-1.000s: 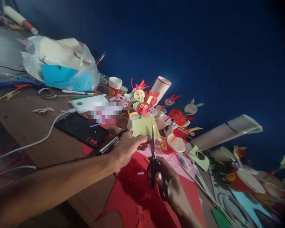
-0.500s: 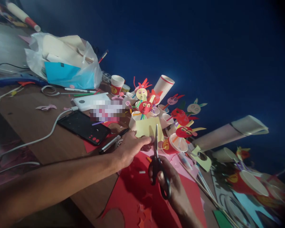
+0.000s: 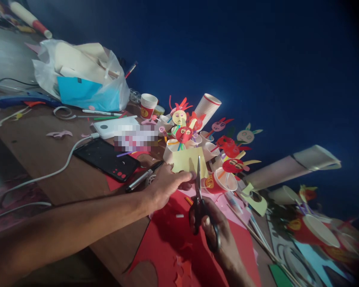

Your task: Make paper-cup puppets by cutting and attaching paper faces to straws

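My left hand (image 3: 164, 185) pinches the lower edge of a pale yellow piece of paper (image 3: 188, 161) and holds it upright above the table. My right hand (image 3: 218, 235) has its fingers through the black handles of a pair of scissors (image 3: 201, 199). The blades point up and stand against the right part of the yellow paper. Below both hands lies a large red sheet (image 3: 182, 247) with cut-out holes and small scraps on it.
Behind the paper stand paper cups with straw-mounted paper faces (image 3: 194, 131) and a stack of cups (image 3: 208, 107). To the left lie a black phone (image 3: 107, 159), a white power bank (image 3: 113, 126) with cable, a black marker (image 3: 143, 181) and a plastic bag (image 3: 80, 79). Rolled paper (image 3: 290, 167) lies right.
The view has drifted slightly, so everything sits a little further right. The scissors' blades have gone a little further into the yellow paper. Both hands keep their grips.
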A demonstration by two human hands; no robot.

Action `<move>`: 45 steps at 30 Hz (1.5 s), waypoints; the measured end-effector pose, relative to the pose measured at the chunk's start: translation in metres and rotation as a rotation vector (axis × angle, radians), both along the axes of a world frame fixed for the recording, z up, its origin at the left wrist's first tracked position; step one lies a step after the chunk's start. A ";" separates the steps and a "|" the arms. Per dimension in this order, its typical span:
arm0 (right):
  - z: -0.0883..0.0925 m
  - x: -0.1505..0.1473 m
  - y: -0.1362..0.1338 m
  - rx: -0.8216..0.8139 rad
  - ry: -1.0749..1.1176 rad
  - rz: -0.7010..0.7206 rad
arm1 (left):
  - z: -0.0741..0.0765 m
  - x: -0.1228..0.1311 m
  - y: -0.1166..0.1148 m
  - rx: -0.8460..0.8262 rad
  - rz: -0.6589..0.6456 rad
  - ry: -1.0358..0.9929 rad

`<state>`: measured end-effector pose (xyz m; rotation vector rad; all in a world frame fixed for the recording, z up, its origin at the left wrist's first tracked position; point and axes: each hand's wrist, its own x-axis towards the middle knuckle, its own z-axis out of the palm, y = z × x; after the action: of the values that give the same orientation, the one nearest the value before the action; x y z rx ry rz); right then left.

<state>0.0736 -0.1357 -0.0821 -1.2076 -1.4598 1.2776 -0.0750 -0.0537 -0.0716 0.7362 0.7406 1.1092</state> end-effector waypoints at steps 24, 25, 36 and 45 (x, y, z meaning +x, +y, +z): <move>0.000 0.001 -0.002 0.016 -0.023 -0.034 | 0.001 -0.002 0.000 0.007 -0.017 0.030; -0.001 0.002 -0.002 0.020 -0.027 -0.031 | 0.001 -0.002 0.000 0.006 -0.017 0.030; 0.000 0.010 -0.002 0.023 -0.096 -0.021 | 0.001 -0.004 0.003 -0.008 -0.033 0.064; -0.001 0.013 -0.004 0.011 -0.103 -0.036 | -0.001 -0.005 0.005 -0.045 -0.061 0.103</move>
<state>0.0869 -0.1401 -0.0830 -1.3034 -1.5095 1.1974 -0.0799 -0.0484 -0.0724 0.7772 0.8221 1.0028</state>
